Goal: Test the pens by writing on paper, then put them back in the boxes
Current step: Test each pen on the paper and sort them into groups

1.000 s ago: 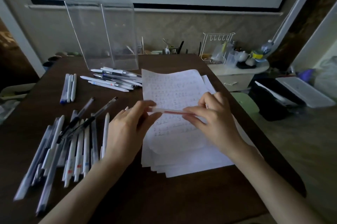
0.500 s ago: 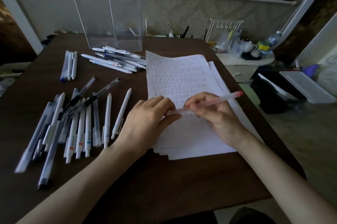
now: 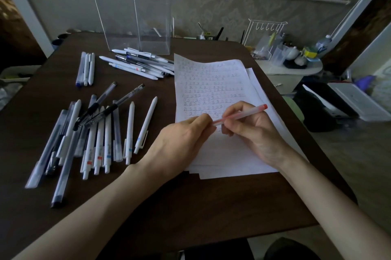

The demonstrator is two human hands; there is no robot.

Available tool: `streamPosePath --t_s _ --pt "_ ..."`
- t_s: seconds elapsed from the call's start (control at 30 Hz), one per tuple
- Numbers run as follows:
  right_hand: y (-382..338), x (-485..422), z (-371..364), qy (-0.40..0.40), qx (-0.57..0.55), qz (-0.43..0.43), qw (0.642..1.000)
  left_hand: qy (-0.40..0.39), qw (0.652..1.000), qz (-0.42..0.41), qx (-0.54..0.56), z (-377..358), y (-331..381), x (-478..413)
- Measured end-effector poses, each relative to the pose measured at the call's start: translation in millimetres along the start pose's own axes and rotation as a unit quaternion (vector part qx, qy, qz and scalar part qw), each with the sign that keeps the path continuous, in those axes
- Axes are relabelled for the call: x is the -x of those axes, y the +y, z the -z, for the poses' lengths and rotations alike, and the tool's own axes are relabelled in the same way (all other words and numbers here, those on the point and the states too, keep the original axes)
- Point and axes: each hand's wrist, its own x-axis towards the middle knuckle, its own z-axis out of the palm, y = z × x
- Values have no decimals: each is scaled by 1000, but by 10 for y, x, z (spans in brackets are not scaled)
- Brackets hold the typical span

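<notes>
A red pen point(image 3: 245, 114) with a clear barrel lies slanted over the written sheet of paper point(image 3: 209, 82), its red end up to the right. My right hand point(image 3: 254, 133) grips its barrel. My left hand point(image 3: 182, 143) pinches the pen's lower end, which its fingers hide. Both hands rest on the paper stack. Two tall clear boxes point(image 3: 131, 6) stand at the table's back. Several pens point(image 3: 97, 133) lie fanned out left of my hands, more pens point(image 3: 139, 64) sit by the boxes, and three pens point(image 3: 85, 68) lie side by side.
The dark wooden table point(image 3: 169, 207) ends just right of the paper. Beyond that edge stand a small white side table point(image 3: 296, 71) with a wire rack and cups, a black bag and a white case on the floor.
The pen swung from level between both hands to slanted, red end up right. My hands came down onto the paper. The camera tilted down and closer.
</notes>
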Motion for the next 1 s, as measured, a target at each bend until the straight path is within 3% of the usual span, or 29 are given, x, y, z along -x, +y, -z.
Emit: streamPosePath --t_s 0.17,0.43,0.57,0.67,0.8,1.0 --pt "6 5 -18 -11 -5 -1 1000 -5 999 20 45 21 15 20" --pt "35 24 17 -26 -12 15 999 29 999 35 -17 13 16 27" --pt "-25 -15 177 125 -4 69 990 79 996 41 -16 58 64 -27" --pt "-77 -16 328 235 69 82 966 69 996 -23 -45 47 121 -95" --pt "-31 -6 353 234 165 65 956 -13 983 -133 -123 -204 314 -250" --pt "40 -3 409 238 159 -7 958 -21 982 -101 -156 -564 334 -219"
